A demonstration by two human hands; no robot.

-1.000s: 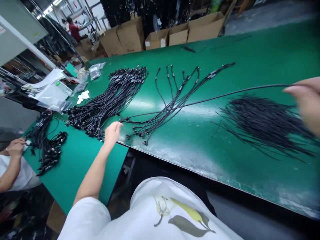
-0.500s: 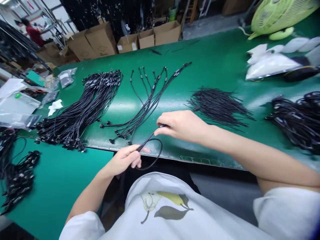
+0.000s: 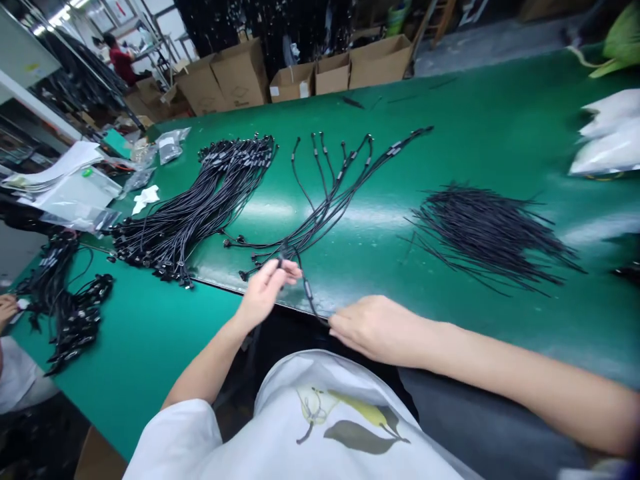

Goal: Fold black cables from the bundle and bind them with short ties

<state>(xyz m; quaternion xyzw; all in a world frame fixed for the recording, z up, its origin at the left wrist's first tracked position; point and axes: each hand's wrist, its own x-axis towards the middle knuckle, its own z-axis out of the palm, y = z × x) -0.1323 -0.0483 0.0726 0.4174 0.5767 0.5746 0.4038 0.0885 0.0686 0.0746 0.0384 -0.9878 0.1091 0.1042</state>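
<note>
A black cable (image 3: 309, 293) with a grey label runs between my two hands at the table's front edge. My left hand (image 3: 270, 283) grips it with fingers closed around one part. Lower and to the right, my right hand (image 3: 363, 327) pinches the cable's other part, its fingertips partly hidden by the back of the hand. Just beyond, several labelled black cables (image 3: 325, 213) lie fanned out on the green table (image 3: 380, 253). A thick bundle of similar cables (image 3: 200, 193) lies to the left. To the right spreads a pile of thin black strips (image 3: 487, 230).
More black cables (image 3: 75, 320) lie on the lower green surface at left, near another person's hand (image 3: 7, 308). Plastic bags, papers and a white box (image 3: 75, 197) stand at the back left. White bags (image 3: 607, 143) sit at right. Cardboard boxes (image 3: 380, 61) line the far side.
The view has shifted right to left across the scene. My right hand has come down towards the table edge; the cable's loop is gone, and its labelled part now shows between my hands.
</note>
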